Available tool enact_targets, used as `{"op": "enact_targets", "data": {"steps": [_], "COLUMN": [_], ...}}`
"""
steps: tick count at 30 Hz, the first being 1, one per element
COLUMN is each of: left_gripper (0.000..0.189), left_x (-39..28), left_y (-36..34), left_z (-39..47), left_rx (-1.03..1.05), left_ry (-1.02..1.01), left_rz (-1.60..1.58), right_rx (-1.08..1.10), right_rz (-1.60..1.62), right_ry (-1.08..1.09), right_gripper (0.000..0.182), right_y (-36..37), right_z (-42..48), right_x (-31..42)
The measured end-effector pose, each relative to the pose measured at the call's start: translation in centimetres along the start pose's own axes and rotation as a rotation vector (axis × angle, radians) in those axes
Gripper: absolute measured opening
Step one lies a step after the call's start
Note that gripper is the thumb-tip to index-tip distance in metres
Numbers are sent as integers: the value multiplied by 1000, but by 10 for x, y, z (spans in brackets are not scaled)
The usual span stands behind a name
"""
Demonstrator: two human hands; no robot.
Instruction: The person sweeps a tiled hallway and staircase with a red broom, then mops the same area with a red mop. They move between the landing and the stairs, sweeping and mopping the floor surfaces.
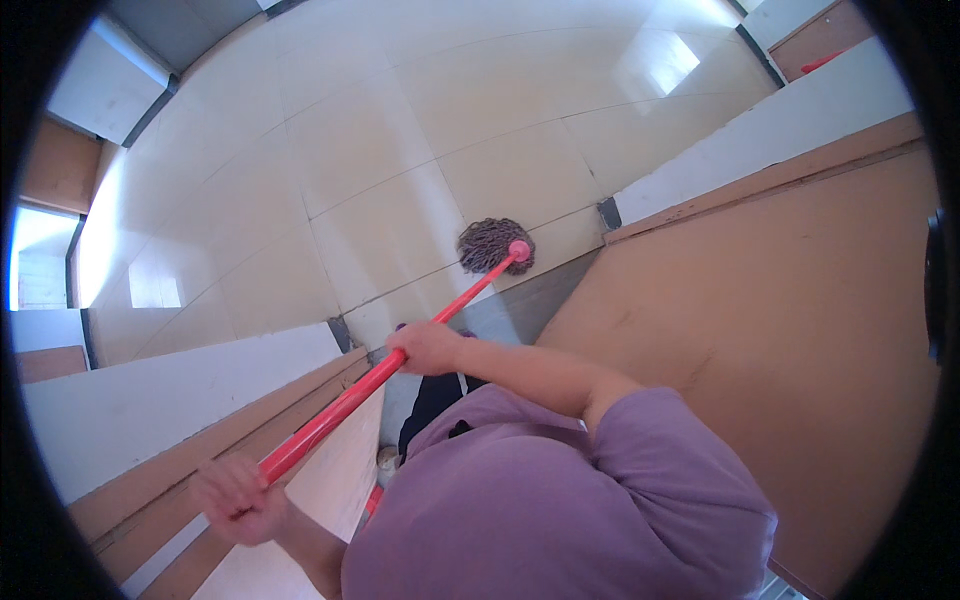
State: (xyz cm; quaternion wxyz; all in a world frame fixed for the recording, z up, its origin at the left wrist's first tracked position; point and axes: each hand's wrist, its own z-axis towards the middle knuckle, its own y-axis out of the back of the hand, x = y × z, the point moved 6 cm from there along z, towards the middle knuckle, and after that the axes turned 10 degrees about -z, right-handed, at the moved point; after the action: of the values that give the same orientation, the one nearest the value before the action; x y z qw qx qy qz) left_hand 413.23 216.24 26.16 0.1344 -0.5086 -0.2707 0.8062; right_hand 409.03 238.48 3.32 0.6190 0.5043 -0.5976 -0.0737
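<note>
A string mop with a red handle [337,416] slants from the lower left up to its grey-brown mop head [491,244], which rests on the tiled floor just beyond the doorway. My right hand [429,348] is closed around the middle of the handle. At the handle's upper end is my left hand [238,499], slightly blurred, its fingers curled about the end. A round pink socket [519,250] joins the handle to the strands.
A brown door [750,300] stands at the right, beside a white wall [780,127]. On the left runs a wooden door frame [225,442]. A grey threshold [555,292] crosses the doorway, and glossy tiles [360,157] lie beyond.
</note>
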Motion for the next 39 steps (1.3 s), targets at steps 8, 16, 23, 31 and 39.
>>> {"op": "enact_targets", "data": {"steps": [8, 16, 23, 31, 39], "left_gripper": [12, 11, 14, 35, 27], "left_x": [152, 178, 93, -48, -107], "left_y": [-51, -56, -22, -25, -79], "left_z": [-24, -28, 16, 45, 21], "left_rx": [373, 451, 355, 319, 654], "left_ry": [531, 634, 483, 19, -181], "left_rz": [-84, 90, 143, 342, 474], "right_rx": [-267, -459, -483, -304, -149], "right_rz": [-186, -260, -108, 107, 409], "right_ry": [-274, -532, -192, 138, 430], "right_gripper": [11, 19, 24, 29, 21], "right_y": [32, 29, 27, -4, -35], "right_z": [-53, -69, -3, 69, 82], "right_x": [-147, -188, -86, 52, 146]}}
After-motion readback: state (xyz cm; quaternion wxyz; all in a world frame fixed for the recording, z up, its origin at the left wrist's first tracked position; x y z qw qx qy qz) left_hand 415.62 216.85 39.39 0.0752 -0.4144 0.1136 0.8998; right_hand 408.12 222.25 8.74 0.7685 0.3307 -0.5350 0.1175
